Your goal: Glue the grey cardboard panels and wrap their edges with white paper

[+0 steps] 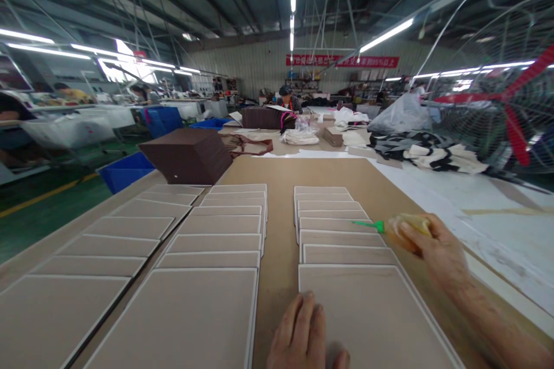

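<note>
The left hand (303, 334) lay flat and open on the nearest board (372, 311), low in the frame. The right hand (433, 248), mid-right, was closed around a yellow bottle (413, 223), its green nozzle (367, 223) over the boards behind. Gluing seemed under way; the next move would call for a steady nozzle.

Panel rows (216, 225) on table (280, 242), stack (188, 155) behind left rows
</note>
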`<state>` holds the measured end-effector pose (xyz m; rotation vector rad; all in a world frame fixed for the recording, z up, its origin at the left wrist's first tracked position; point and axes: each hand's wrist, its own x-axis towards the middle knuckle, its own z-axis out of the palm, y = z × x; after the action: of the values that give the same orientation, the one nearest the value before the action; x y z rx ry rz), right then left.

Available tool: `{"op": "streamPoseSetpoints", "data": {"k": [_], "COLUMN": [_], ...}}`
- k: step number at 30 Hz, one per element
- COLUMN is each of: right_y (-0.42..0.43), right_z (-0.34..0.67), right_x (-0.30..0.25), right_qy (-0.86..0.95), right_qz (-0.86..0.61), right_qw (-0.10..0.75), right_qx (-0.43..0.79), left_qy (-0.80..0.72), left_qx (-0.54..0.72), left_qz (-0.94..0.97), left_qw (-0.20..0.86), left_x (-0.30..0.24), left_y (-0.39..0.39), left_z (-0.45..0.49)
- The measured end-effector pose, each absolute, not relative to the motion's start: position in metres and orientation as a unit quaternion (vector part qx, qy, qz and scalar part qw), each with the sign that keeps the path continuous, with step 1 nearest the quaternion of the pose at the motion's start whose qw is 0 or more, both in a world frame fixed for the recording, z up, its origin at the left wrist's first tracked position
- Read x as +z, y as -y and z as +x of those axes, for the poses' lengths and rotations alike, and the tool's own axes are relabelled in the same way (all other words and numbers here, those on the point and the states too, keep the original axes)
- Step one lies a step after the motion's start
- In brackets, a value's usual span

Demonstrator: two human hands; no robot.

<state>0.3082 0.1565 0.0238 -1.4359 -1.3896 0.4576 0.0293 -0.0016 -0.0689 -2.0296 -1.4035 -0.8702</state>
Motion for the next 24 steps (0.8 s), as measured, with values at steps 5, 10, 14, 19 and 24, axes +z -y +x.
{"op": "streamPoseSetpoints", "data": {"k": [5,10,14,19,24], "right_y": [-0.163,-0.159,-0.163,-0.16,-0.153], "right_z": [0.338,0.336,0.337,0.336,0.325], "right_x": [0.032,0.027,0.021,0.018,0.019], "right_qy": [0.57,0.585,0.6,0.611,0.639], "right_qz": [-0.666,-0.671,-0.661,-0.659,-0.644], "right_qw": [0.474,0.456,0.45,0.438,0.421], "right_qx": [0.085,0.013,0.004,0.003,-0.009], "left_qy": [0.514,0.512,0.51,0.526,0.546], "left_qx": [-0.306,-0.296,-0.304,-0.316,-0.349], "left_qz": [-0.754,-0.763,-0.759,-0.75,-0.73], "left_qw": [0.271,0.262,0.267,0.246,0.217], "left_x": [-0.066,-0.064,-0.066,-0.068,-0.07], "left_y": [-0.001,0.001,0.001,0.002,0.003], "left_z": [0.026,0.025,0.025,0.029,0.037]}}
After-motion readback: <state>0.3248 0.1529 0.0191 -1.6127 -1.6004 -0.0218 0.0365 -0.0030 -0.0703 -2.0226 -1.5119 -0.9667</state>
